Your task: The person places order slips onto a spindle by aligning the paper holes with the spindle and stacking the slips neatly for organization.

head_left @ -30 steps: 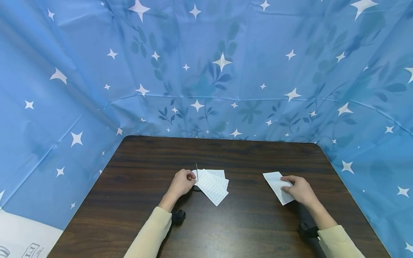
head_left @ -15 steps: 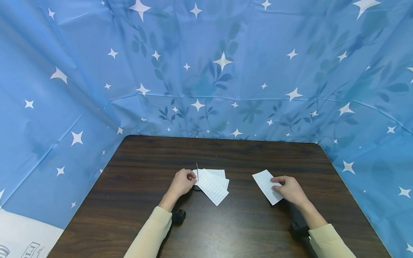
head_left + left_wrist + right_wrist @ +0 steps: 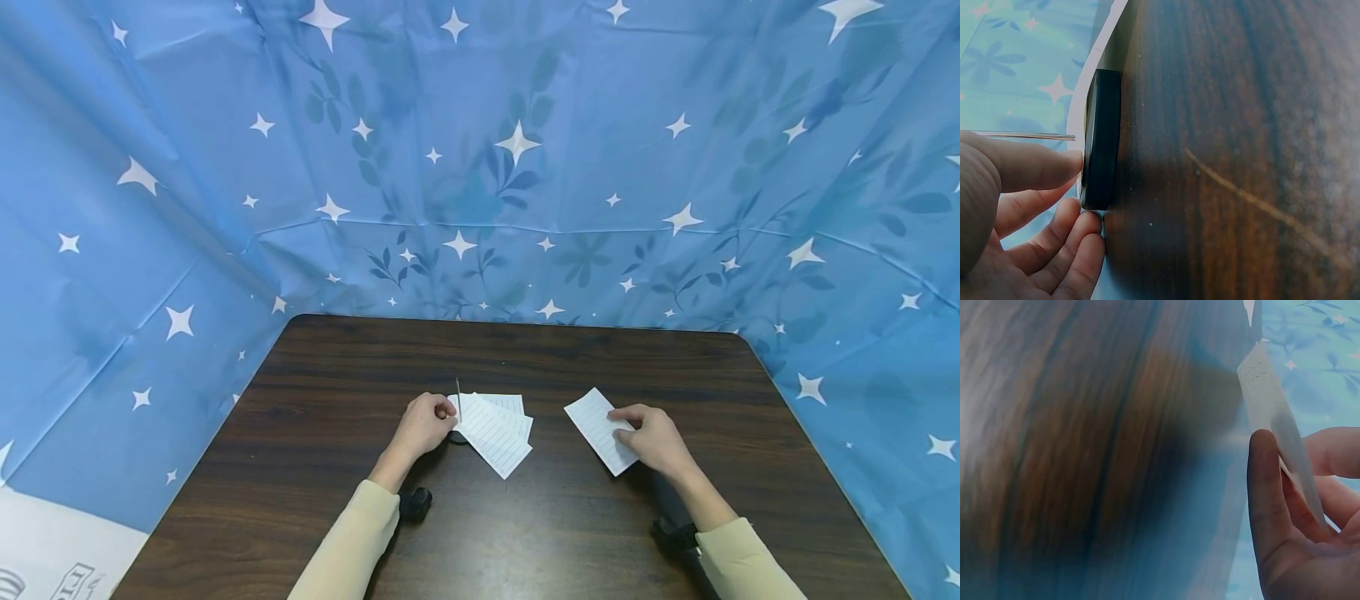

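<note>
A bill spike (image 3: pixel 459 398) with a thin upright metal needle and a round black base (image 3: pixel 1104 137) stands near the middle of the table. Several lined white paper slips (image 3: pixel 495 442) are fanned out on it, pierced near their left ends. My left hand (image 3: pixel 422 427) holds the spike's left side, its thumb at the paper and base edge and the other fingers curled close by the base. To the right, my right hand (image 3: pixel 658 437) pinches another white slip (image 3: pixel 592 423) between thumb and fingers. That slip is tilted, lifted off the table in the right wrist view.
The dark wood-grain table (image 3: pixel 360 358) reaches back to a blue star-patterned curtain (image 3: pixel 480 167). A white printed surface (image 3: pixel 67 542) lies beyond the table's lower left edge. Black wrist devices are strapped below both hands.
My right hand has moved left across the table, bringing the slip closer to the bill spike. The left hand and the fanned slips stay in place.
</note>
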Tool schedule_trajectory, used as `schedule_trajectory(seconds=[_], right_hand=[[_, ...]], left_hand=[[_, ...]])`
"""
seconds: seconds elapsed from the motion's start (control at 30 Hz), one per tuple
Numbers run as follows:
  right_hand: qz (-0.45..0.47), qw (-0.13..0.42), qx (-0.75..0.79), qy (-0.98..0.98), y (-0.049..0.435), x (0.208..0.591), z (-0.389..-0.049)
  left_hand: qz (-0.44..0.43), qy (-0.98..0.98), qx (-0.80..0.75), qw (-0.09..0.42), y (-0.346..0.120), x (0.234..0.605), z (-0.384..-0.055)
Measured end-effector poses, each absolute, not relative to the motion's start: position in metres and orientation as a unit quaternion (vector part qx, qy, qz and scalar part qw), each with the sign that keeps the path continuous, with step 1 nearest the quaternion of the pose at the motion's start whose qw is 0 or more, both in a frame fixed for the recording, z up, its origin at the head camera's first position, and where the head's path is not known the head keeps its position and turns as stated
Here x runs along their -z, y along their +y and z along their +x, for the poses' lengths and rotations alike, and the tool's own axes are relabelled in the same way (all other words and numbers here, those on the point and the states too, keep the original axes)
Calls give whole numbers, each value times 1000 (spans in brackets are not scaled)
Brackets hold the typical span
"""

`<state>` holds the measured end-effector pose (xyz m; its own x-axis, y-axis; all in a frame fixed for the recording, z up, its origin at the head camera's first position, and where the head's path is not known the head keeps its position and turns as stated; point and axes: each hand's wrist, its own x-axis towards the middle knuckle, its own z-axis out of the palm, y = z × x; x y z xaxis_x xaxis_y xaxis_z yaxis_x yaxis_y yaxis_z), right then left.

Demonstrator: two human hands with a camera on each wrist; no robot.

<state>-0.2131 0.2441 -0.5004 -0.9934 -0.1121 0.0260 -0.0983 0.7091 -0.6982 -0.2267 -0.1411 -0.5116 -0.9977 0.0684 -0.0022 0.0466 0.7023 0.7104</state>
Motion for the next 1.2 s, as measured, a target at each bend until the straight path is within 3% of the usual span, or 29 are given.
schedule_trajectory(seconds=[1.2], right_hand=[[-93,-3,435,896,198,479,-214]], left_hand=[[59,927,-371,-5,-142,512,-225]])
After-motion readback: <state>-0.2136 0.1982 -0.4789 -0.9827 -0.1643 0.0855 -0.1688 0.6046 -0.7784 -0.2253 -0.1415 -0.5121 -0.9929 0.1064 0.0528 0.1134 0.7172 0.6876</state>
